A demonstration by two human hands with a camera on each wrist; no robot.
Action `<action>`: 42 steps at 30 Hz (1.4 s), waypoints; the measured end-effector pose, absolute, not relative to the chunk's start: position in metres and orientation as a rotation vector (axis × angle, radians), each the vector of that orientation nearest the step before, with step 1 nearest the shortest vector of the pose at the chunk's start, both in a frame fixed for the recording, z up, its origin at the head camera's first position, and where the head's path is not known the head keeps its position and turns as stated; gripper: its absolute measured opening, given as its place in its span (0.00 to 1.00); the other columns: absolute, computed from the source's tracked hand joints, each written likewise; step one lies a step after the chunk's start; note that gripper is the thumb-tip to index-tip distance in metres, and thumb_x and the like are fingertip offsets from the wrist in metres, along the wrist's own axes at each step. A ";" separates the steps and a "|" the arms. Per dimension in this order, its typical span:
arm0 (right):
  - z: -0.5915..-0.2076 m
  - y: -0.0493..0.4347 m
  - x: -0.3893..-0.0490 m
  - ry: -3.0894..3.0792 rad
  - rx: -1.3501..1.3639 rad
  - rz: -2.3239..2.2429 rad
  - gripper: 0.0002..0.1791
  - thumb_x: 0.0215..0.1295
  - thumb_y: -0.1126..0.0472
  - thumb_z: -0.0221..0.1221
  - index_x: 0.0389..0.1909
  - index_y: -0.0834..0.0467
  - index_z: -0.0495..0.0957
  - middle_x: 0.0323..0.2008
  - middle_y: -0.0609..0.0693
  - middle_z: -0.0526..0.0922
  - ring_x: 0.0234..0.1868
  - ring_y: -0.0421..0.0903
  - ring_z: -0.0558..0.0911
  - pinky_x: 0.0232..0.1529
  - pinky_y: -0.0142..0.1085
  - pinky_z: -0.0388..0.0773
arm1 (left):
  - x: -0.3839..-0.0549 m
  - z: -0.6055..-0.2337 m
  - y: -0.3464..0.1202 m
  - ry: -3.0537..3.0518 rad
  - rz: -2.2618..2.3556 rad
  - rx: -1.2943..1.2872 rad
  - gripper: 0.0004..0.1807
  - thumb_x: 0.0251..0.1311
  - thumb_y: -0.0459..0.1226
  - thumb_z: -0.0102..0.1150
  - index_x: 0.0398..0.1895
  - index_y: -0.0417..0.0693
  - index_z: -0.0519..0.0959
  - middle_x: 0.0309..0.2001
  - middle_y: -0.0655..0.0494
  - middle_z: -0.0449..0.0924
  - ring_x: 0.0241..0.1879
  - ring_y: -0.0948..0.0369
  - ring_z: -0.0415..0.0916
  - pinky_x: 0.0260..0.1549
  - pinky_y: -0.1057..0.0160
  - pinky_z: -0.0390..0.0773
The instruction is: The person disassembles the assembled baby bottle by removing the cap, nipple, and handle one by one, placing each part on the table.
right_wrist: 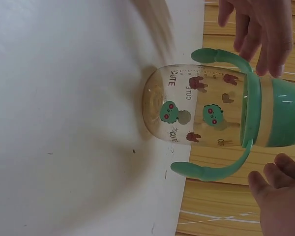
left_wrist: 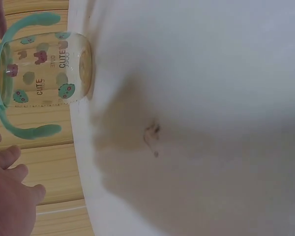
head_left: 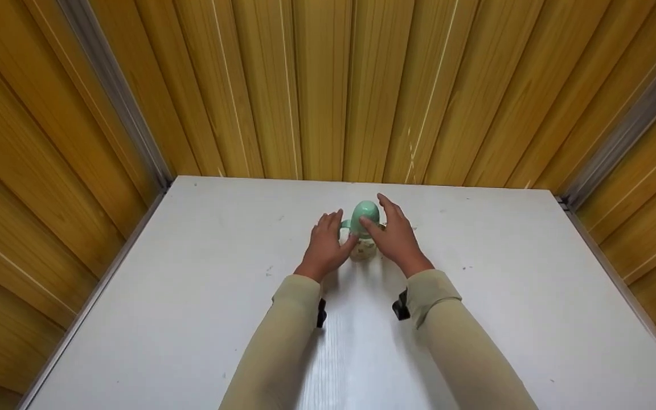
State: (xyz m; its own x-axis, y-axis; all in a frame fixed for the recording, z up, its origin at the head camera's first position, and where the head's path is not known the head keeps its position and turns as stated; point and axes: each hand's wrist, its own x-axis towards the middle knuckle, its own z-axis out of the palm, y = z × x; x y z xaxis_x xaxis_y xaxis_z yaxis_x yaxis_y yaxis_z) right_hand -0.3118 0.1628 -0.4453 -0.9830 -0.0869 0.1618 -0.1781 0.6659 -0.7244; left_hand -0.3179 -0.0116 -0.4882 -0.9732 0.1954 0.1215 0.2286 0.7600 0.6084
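Observation:
A baby bottle (head_left: 366,249) stands upright on the white table between my two hands. It has a clear amber body (right_wrist: 196,105) printed with small figures and "CUTE", a green domed cap (right_wrist: 287,113) and two green side handles (left_wrist: 32,132). My left hand (head_left: 327,245) is at the bottle's left side by one handle, its fingers loosely extended. On the other side, my right hand (head_left: 397,236) has its fingers spread, and its thumb overlaps the cap in the head view. Fingertips of the left hand (right_wrist: 268,32) appear close to the collar in the right wrist view.
The white table (head_left: 203,296) extends around the bottle, with a few small dark marks (left_wrist: 152,135) on its surface. Yellow wood-patterned panels (head_left: 322,91) rise behind it and at both sides, with grey metal posts (head_left: 117,85) at the corners.

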 end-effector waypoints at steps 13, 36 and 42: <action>-0.447 0.152 -0.314 -2.711 0.223 1.280 0.42 0.64 0.41 0.59 0.74 0.52 0.54 0.70 0.57 0.62 0.69 0.56 0.66 0.66 0.53 0.66 | -0.324 -0.496 0.002 -2.834 -1.132 -0.340 0.42 0.62 0.58 0.51 0.75 0.49 0.55 0.74 0.49 0.57 0.74 0.52 0.53 0.70 0.50 0.58; -0.452 0.146 -0.314 -2.669 0.287 1.301 0.35 0.66 0.49 0.61 0.70 0.51 0.59 0.65 0.56 0.70 0.64 0.54 0.73 0.63 0.51 0.70 | -0.325 -0.499 0.000 -2.780 -1.289 -0.422 0.38 0.61 0.50 0.60 0.71 0.49 0.59 0.72 0.51 0.59 0.72 0.56 0.57 0.70 0.53 0.60; -0.451 0.146 -0.309 -2.676 0.300 1.307 0.34 0.65 0.49 0.61 0.69 0.49 0.60 0.64 0.55 0.71 0.63 0.54 0.73 0.62 0.51 0.71 | -0.323 -0.492 -0.004 -2.804 -1.382 -0.394 0.39 0.58 0.54 0.63 0.71 0.56 0.62 0.71 0.56 0.63 0.72 0.57 0.58 0.69 0.51 0.61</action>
